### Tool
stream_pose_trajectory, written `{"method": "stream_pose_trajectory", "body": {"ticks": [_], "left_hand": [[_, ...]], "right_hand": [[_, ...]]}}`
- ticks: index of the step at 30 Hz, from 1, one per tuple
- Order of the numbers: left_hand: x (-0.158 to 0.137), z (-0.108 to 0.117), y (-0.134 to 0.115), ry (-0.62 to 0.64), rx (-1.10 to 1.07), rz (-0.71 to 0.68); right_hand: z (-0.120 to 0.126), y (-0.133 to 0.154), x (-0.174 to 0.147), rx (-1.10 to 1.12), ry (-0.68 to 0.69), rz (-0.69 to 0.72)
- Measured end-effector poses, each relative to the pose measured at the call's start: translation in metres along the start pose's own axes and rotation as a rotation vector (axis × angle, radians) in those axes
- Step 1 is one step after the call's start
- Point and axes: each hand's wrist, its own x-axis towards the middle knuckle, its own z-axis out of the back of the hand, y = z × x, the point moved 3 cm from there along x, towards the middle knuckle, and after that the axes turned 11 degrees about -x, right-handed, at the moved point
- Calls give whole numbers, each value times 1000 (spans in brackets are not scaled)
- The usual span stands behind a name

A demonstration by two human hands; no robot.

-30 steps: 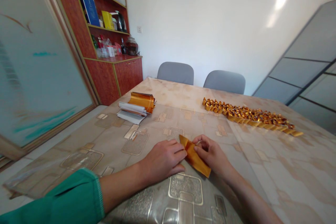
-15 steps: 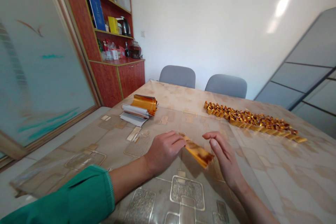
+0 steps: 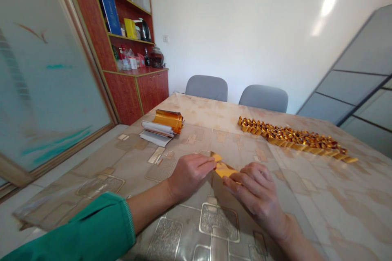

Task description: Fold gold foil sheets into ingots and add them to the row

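A folded strip of gold foil paper [image 3: 225, 170] is held a little above the table between my two hands. My left hand [image 3: 191, 174] pinches its left end, fingertips closed on the paper. On the right end, my right hand [image 3: 255, 189] has its fingers and thumb pressed together, covering that part of the strip. To the left lies a stack of curled foil sheets [image 3: 168, 120], gold on one face and pale grey on the other. Off to the right, several folded gold foil pieces [image 3: 294, 140] stand packed in long rows.
A patterned cloth under a clear cover lies over the table [image 3: 211, 220]. Two grey chairs [image 3: 206, 87] stand at its far side. A red wooden cabinet [image 3: 122, 89] with bottles and a kettle is at the back left, beside a frosted glass door [image 3: 52, 81].
My right hand has closed on the right end of the gold foil strip, where its fingers were apart before. My left hand keeps its pinch in nearly the same place.
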Motion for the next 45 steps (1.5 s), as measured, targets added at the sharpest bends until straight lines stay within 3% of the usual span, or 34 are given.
{"method": "stream_pose_trajectory", "body": {"ticks": [4,8,11,14,19,23,28,33,40,45], "left_hand": [[0,5,8,-23,19,-14],[0,14,25,-121,24,88],[0,15,28,-212,-185,155],[1,6,20,-208,-437,165],[1,-7,8,-99,-663,114],[-3,-16,14,45,-729,180],[-5,-14,11,253,-497,285],[-9,1,-15,448,-283,265],[-30,-1,-12,517,-230,426],[-32,4,-9,504,-297,477]], "right_hand": [[9,3,-1,7,-8,22],[13,4,-3,96,-54,28],[7,-8,-8,96,-16,-86],[-7,-20,-14,63,109,-124],[-18,-20,-16,134,126,-180],[-21,-6,-8,276,197,-112],[-32,3,-11,64,324,-8],[-42,-2,-21,-88,481,-104],[-35,1,-18,131,691,-187],[-31,3,-17,305,725,-224]]}}
